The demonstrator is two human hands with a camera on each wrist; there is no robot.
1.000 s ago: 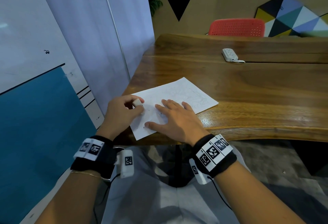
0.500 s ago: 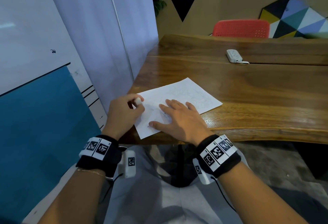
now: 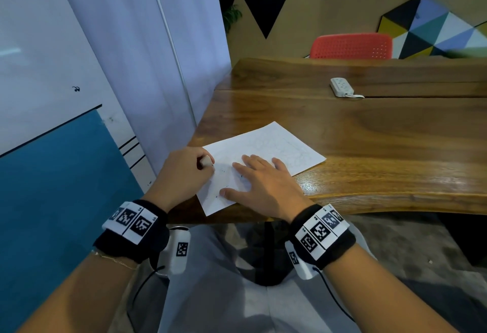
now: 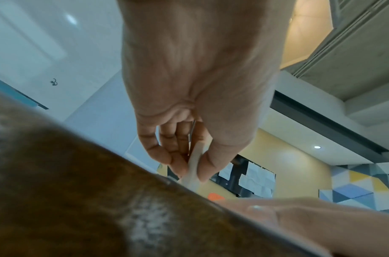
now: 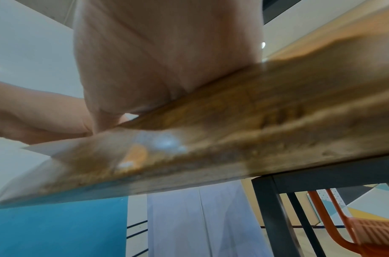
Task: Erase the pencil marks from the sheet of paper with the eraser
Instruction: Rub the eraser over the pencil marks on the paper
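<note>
Rubbing at the near-left part of the sheet of paper (image 3: 263,153) with the eraser (image 3: 206,161).

The eraser is pinched in the grip of the left hand (image 3: 181,172), its tip on the paper; the sheet is pinned to the tabletop (image 3: 382,143) by the right hand (image 3: 263,182), fingers spread flat. Faint pencil lines and dark specks are seen across the sheet, so much erasing is judged left.

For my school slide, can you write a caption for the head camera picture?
Left hand pinches a white eraser on the paper while the right hand presses it flat.
</note>
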